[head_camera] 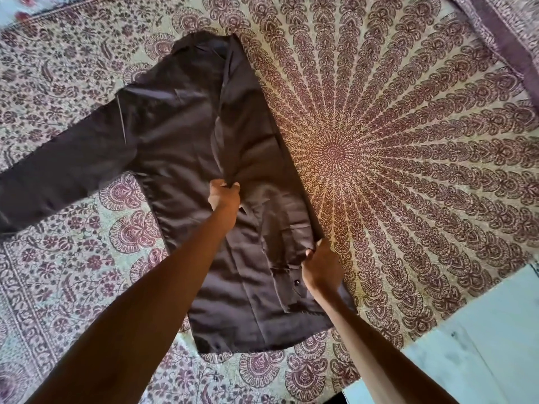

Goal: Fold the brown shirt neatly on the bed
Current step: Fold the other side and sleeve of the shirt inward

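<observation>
- Head view: patterned bed (pixel 408 141) fills the frame.
- Centre-left, brown shirt (pixel 180 126) lies flat, one side folded inward.
- Mid-frame, left hand (pixel 224 196) pinches the folded edge.
- Lower, right hand (pixel 320 266) grips the fold, likely straightening it.

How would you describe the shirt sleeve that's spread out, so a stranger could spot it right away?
A mandala-print bedspread fills the view, and a brown shirt lies on its left part. From the shirt's shoulder a long sleeve runs flat to the picture's left edge. It is the only sleeve sticking out; the shirt's other side ends in a straight edge.
</observation>
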